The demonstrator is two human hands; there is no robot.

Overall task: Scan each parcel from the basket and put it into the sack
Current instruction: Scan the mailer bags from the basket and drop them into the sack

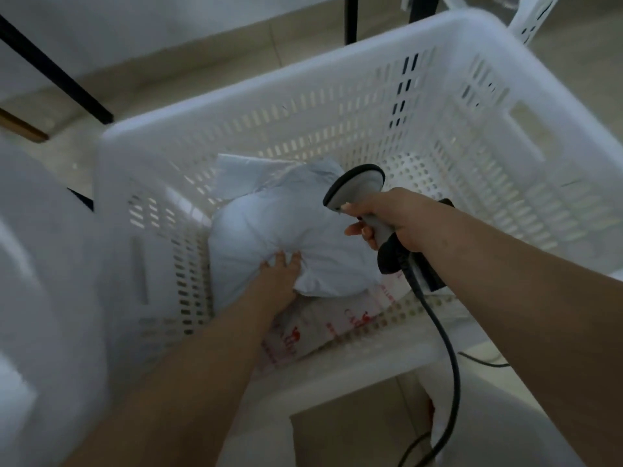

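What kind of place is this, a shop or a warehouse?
Probably a small parcel-sorting or packing room, though little of it shows. A white slotted basket holds soft mail parcels, the right hand holds a corded barcode scanner, and the floor is tiled.

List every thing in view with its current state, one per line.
White basket: upright, holds parcels.
Pale blue parcel: in basket, on top.
Red-printed parcel: in basket, partly under the blue one.
Scanner: held above the parcels, corded.
Left hand: resting on blue parcel.
Right hand: gripping scanner.
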